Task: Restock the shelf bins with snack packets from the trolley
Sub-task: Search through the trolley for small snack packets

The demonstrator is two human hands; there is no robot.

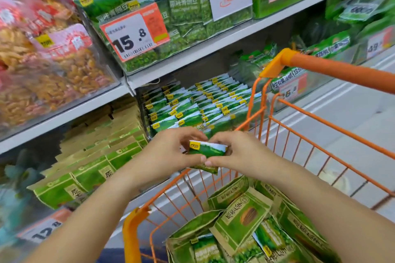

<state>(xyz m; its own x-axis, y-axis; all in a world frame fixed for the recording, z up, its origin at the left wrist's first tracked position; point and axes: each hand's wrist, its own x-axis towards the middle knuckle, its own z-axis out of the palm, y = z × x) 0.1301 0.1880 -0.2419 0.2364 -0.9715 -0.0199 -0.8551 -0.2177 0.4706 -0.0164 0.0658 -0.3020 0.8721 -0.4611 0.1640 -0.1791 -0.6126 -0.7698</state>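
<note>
Packet (208, 150), small and green, held up between both hands over the trolley's (284, 132) front rim, just below the bin (192, 102) of matching packets. Left hand (171, 153) fingers curled round its left end, thumb underneath. Right hand (237, 153) pinches the right end, thumb below. Bigger green bags (243, 218) lie piled in the trolley. Price tag (133, 33) reads 15.8 on the shelf above.
</note>
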